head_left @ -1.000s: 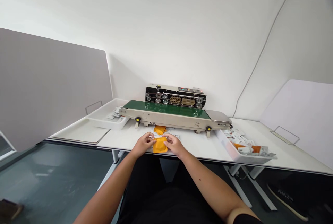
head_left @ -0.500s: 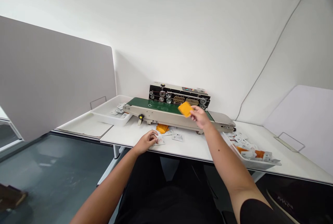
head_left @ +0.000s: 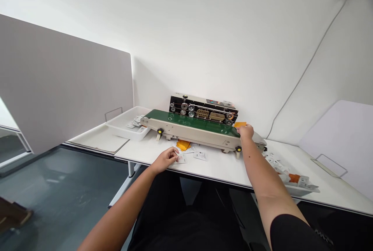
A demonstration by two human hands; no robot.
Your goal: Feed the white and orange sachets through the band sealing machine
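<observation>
My right hand (head_left: 246, 131) is closed on an orange packet (head_left: 240, 124), held at the right end of a band sealing machine (head_left: 204, 110), close to its rollers. Part of the packet is hidden behind my fingers. My left hand (head_left: 166, 159) rests at the table's front edge with curled fingers on a small white printed packet (head_left: 181, 158). Beyond it, several orange packets (head_left: 183, 145) lie in front of the machine. Another white printed packet (head_left: 201, 156) lies flat to their right. The machine's green conveyor belt (head_left: 189, 121) runs along its front.
A white bin (head_left: 122, 128) with several white packets stands left of the conveyor. On the right, another bin (head_left: 303, 192) holds white and orange packets, partly behind my forearm. Grey divider panels (head_left: 67, 88) flank the white table (head_left: 215, 169). A cable (head_left: 309, 64) runs down the wall.
My right hand has carried the orange packet rightward, from above the belt's middle to the machine's right end. My left hand has stayed on the white packet. The view has shifted slightly.
</observation>
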